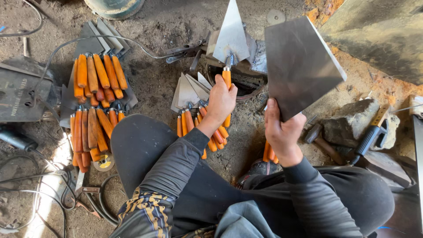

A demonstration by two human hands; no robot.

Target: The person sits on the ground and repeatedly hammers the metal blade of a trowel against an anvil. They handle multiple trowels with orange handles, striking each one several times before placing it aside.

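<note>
Gripping a trowel [230, 48] by its orange handle, blade up for inspection: left hand [221, 100] | right hand [282, 130] pinching steel sheet [299, 66] at its corner | finished trowels [94, 105] stacked at left on floor

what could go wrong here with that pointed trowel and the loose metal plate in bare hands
The left hand grips an orange-handled pointed steel trowel and the right hand pinches a flat grey metal sheet by one corner. Neither hand has a glove, so a slipping edge could cut. The sheet may also tip onto the knee. The black cables on the dirt floor could snag a foot.
</note>
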